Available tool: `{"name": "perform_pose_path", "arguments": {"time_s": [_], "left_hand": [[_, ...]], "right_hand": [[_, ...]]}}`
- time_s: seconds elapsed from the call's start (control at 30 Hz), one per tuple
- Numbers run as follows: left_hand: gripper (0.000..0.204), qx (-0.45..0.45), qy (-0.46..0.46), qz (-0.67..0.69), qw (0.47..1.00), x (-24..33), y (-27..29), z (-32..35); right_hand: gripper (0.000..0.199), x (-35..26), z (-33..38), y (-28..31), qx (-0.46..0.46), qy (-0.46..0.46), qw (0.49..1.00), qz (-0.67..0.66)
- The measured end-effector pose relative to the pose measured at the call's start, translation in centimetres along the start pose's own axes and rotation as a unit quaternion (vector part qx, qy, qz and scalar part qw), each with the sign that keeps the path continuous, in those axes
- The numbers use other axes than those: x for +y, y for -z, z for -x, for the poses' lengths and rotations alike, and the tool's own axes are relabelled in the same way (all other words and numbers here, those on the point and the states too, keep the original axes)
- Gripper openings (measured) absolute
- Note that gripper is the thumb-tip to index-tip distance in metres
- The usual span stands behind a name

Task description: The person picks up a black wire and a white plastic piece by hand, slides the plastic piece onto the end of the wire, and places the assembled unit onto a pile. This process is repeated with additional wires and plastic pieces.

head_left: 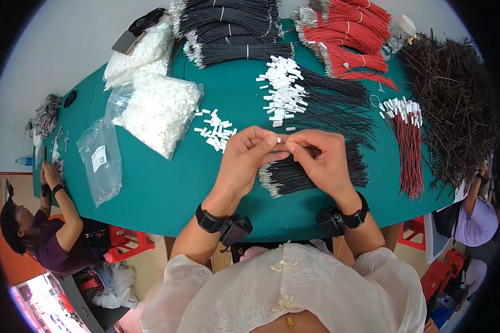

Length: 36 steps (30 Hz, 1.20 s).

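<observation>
My left hand pinches a small white plastic connector between thumb and forefinger above the green table. My right hand meets it fingertip to fingertip and grips the end of a thin black wire at the connector. Directly under both hands lies a bundle of black wires with bare metal ends pointing left. A small heap of loose white connectors lies just left of my left hand. Black wires fitted with white connectors are fanned out beyond my hands.
Clear bags of white connectors lie at the left, an emptier bag nearer the edge. Black wire bundles, red bundles, red wires with connectors and a dark tangled pile fill the back and right. Other people sit at both table ends.
</observation>
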State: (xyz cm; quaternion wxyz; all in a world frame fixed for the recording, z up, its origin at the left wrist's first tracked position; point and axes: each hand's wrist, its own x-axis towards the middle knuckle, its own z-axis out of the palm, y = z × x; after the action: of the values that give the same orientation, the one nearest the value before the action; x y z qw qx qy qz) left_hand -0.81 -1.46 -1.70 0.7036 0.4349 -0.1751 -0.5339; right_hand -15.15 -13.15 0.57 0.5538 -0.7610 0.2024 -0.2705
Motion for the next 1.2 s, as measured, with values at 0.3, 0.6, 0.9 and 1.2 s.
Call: {"name": "perform_pose_path", "arguments": {"time_s": [0.3, 0.6, 0.9, 1.2], "left_hand": [[0.011, -0.020, -0.012, -0.025, 0.999, -0.1, 0.1, -0.2], [0.010, -0.008, -0.006, 0.022, 1.000, -0.1, 0.0, -0.1], [0.009, 0.016, -0.044, 0.015, 0.999, 1.5, -0.4, 0.2], [0.010, 0.006, -0.055, 0.006, 0.998, 1.4, -0.6, 0.4]], "right_hand": [[0.008, -0.1, 0.2, -0.2, 0.028, 0.045, 0.997, 0.056], [0.006, 0.1, 0.1, 0.2, 0.016, 0.031, 0.999, 0.028], [0.006, -0.6, 0.1, 0.8, 0.027, -0.024, 0.999, -0.020], [0.007, -1.4, 0.2, 0.2, 0.051, 0.026, 0.998, 0.016]]}}
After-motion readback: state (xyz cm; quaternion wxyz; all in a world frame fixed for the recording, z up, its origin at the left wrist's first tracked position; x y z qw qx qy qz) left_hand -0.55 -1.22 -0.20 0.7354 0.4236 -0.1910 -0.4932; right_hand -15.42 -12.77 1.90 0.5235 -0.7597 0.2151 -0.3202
